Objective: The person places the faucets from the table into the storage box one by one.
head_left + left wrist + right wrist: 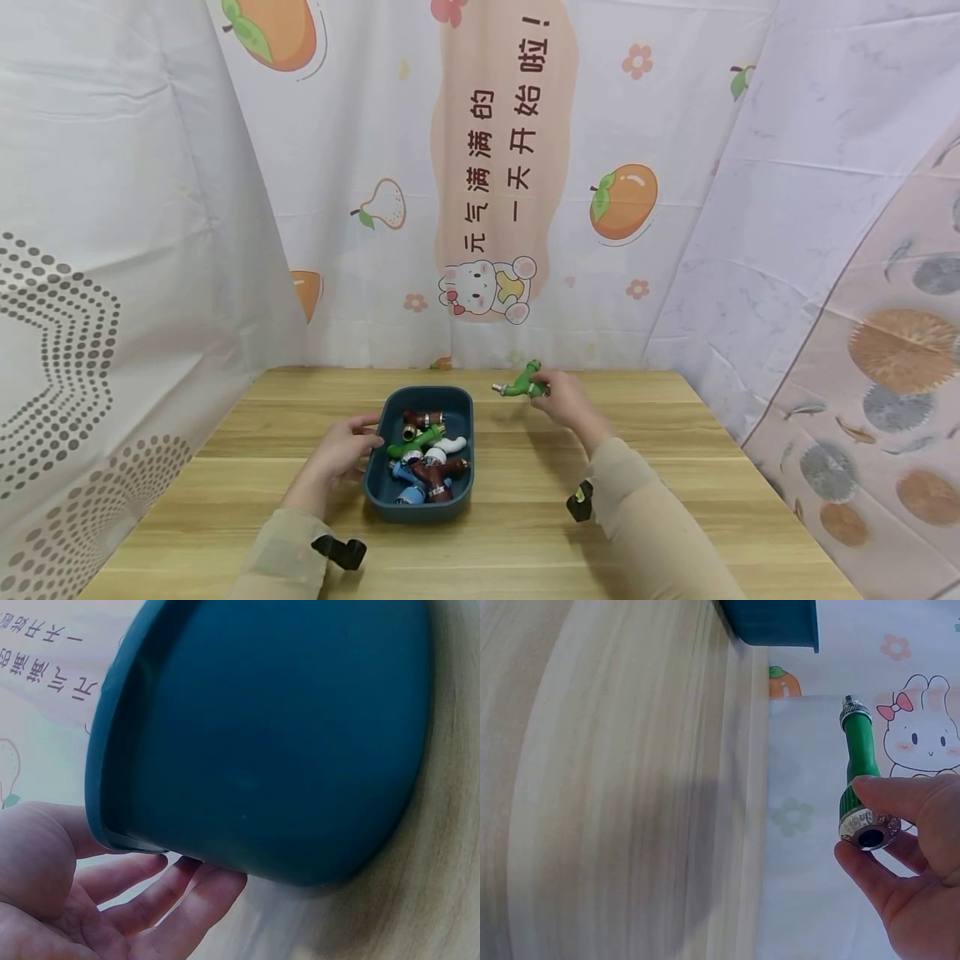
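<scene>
My right hand (pixel 561 402) holds a green branched tube piece (pixel 519 385) with metal ends above the far part of the table. In the right wrist view, the thumb and fingers pinch the green piece (pixel 862 754) near its silver collar, which has a dark opening. My left hand (pixel 347 450) grips the left side of a dark teal plastic box (pixel 418 514). The left wrist view shows its thumb reaching over the rim and its fingers against the outer wall. Inside the box lie several brown (pixel 429 475), green (pixel 417 440), white (pixel 450 445) and blue (pixel 411 495) tube pieces.
The box stands on a wood-grain table (pixel 510 542), left of the middle. A printed curtain (pixel 360 275) hangs right behind the table's far edge, with more curtains on the left (pixel 187 333) and right (pixel 750 292).
</scene>
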Demonstrator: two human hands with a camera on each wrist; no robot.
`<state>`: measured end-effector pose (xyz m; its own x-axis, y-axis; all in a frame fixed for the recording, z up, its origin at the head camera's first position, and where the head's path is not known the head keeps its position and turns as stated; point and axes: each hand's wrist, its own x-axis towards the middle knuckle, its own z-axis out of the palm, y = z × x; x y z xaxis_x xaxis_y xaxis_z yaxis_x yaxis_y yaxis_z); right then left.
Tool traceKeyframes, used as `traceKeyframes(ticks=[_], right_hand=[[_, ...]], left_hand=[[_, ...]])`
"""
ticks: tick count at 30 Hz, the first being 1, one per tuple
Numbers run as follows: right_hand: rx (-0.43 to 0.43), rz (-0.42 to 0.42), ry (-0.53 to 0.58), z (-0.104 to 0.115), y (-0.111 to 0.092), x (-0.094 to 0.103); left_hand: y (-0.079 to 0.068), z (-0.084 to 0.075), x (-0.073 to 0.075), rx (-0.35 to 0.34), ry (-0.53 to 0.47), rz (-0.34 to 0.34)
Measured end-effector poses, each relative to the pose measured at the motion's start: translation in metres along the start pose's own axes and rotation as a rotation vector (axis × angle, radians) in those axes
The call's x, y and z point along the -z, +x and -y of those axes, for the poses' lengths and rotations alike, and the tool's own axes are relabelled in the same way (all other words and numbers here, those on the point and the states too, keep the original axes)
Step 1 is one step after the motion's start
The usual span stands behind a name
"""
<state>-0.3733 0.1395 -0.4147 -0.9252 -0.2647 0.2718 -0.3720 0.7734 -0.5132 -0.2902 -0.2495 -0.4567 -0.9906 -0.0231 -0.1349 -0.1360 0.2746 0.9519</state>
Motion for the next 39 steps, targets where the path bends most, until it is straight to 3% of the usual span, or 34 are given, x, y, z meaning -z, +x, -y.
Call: traceKeyframes(ticks=[19, 39], right_hand=[[0.010, -0.017, 0.013, 0.010, -0.005, 0.012], [0.041, 0.042, -0.002, 0.030, 0.003, 0.008]], left_hand=[[0.000, 0.000, -0.001, 0.008, -0.007, -0.005], [-0.002, -0.003, -0.001, 0.007, 0.000, -0.003]])
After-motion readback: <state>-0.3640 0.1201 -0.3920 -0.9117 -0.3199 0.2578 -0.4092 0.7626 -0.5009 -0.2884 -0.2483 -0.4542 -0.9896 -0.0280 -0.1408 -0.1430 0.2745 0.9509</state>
